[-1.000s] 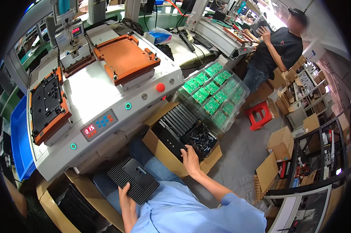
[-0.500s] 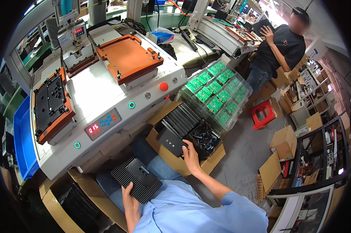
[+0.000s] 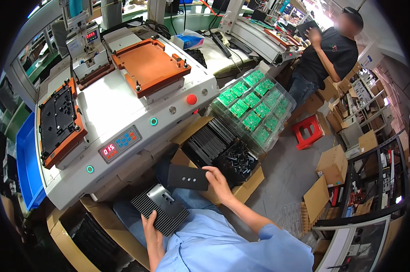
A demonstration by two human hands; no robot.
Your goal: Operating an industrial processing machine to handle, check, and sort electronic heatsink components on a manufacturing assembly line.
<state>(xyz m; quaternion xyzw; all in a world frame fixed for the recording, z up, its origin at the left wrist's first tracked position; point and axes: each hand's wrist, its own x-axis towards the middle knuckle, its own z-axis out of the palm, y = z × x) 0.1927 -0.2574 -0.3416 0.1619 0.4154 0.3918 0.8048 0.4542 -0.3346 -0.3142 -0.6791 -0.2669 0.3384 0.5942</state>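
1. Left hand (image 3: 151,235) closed on the near edge of a ribbed black heat sink (image 3: 162,215) that rests on the lap, metal plate on top facing up.
2. Right hand (image 3: 218,180) pinching a flat black plate (image 3: 188,177) with three small holes, held in the air between the lap and the open cardboard box (image 3: 248,183) of black parts.
3. Judged about midway through one piece: heat sink out and in hand, black plate picked up, plate not yet laid on the heat sink.
4. Left to do, by the look of it: orange fixture (image 3: 150,65) on the white machine (image 3: 123,104) bare, second fixture (image 3: 59,120) at the left carrying only a black tray.
5. Many parts left in the box, stacked in rows.
6. Clear tray of green circuit boards (image 3: 252,106) just beyond the box.
7. Brown cartons (image 3: 334,161) on the floor to the right, near a red stool (image 3: 310,129); blue bin (image 3: 25,167) far left.
8. Red digit display (image 3: 108,150) with blue keys on the machine front, red round button (image 3: 191,99) farther right.
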